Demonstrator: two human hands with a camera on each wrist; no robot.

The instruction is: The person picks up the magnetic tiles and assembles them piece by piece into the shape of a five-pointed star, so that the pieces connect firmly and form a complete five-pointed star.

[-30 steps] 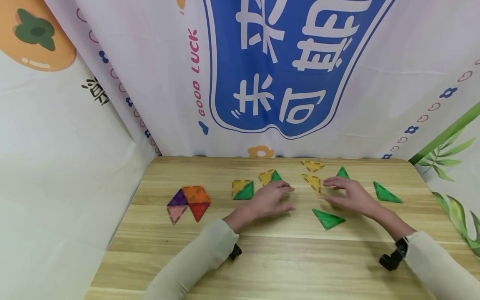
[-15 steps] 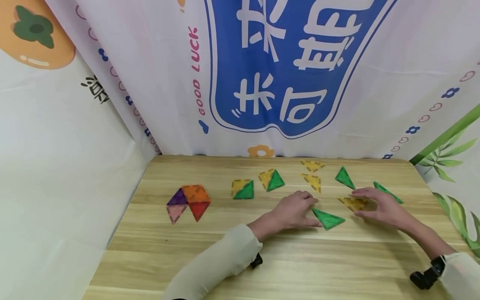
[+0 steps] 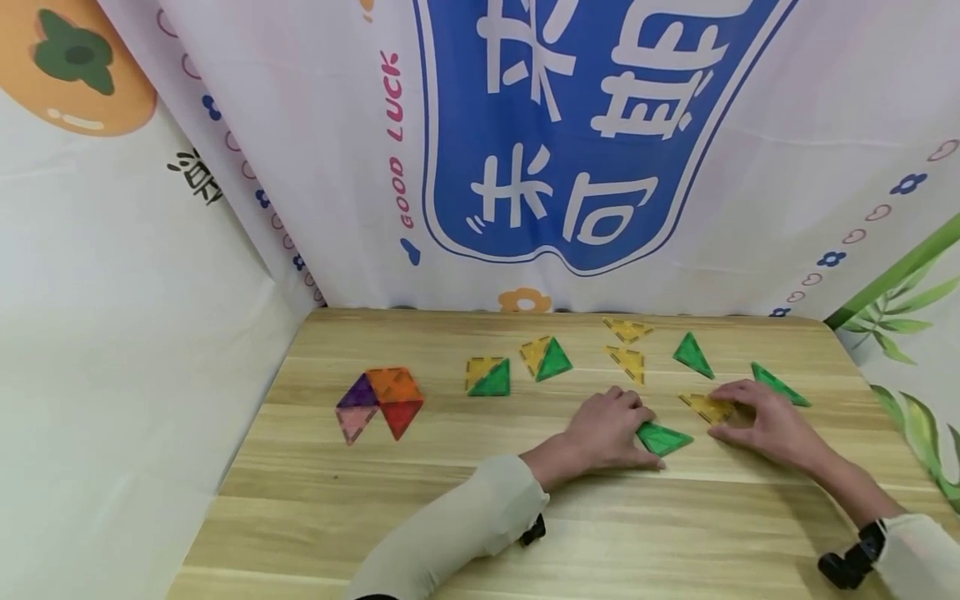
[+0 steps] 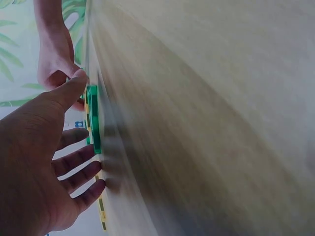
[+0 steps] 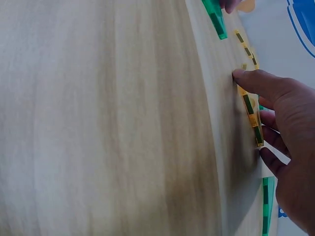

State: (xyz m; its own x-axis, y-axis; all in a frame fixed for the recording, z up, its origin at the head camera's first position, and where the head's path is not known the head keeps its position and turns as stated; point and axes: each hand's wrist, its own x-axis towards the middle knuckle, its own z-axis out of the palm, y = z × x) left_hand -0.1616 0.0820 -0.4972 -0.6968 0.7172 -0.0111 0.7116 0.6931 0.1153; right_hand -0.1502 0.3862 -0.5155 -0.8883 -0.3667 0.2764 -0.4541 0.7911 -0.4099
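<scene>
Head view: the left hand (image 3: 606, 429) pinches a green triangle (image 3: 667, 439) down on the wooden table (image 3: 600, 533). At 2 o'clock from it, the right hand (image 3: 776, 423) grips a yellow triangle (image 3: 703, 406) with thumb and fingers. A green tile (image 3: 693, 356) lies at 12 o'clock from the yellow one, and a red tile (image 3: 400, 417) is far off at 9 o'clock.

Left wrist view: the thumb is at the green triangle's 12 o'clock end, with fingers lower down.

Right wrist view: the thumb is at the yellow triangle's 12 o'clock end.
</scene>
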